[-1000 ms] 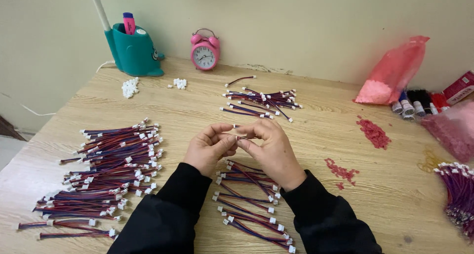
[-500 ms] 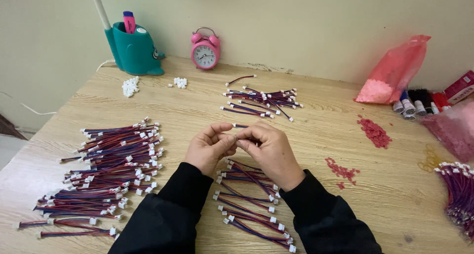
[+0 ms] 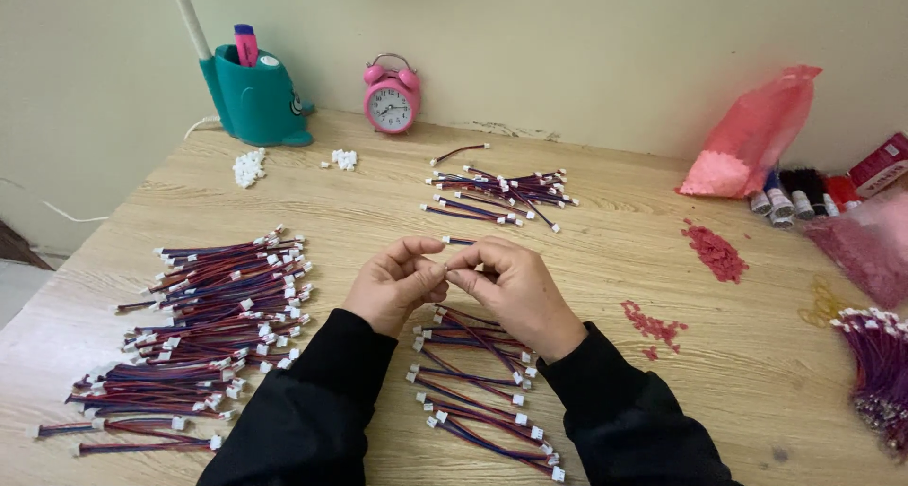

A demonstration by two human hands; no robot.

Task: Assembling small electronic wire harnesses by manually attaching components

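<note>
The left hand (image 3: 395,285) and the right hand (image 3: 511,287) met fingertip to fingertip above the wooden table (image 3: 605,259), both pinched nearly closed on one short wire lead (image 3: 458,242) whose blue-and-red strand poked out between the thumbs. Only a small part of it showed; whether a connector sat at the pinched end could not be told.

Taking the hands as the landmark, a loose row of finished leads (image 3: 478,382) lay directly below them, between the two black sleeves, each a thin red-and-blue pair capped with small white plastic plugs. Bare wood grain ringed the hands on all sides, giving open room ahead and to either side. Well to the left of the hands lay the big heap of leads (image 3: 203,325), stacked in rough parallel and reaching close to the table's near-left edge. Ahead of the hands, a smaller bunch of leads (image 3: 501,193) lay scattered. Farther ahead and left, two little piles of white plugs (image 3: 249,167) sat near a teal pen holder (image 3: 253,94), and a round pink alarm clock (image 3: 392,96) stood against the wall at the table's far edge.

To the right of the hands, patches of red crumb-like bits (image 3: 714,251) dotted the wood. Beyond them a translucent pink plastic bag (image 3: 752,136) leaned at the wall, and a purple-tinged wire bundle (image 3: 875,373) lay at the right edge.
</note>
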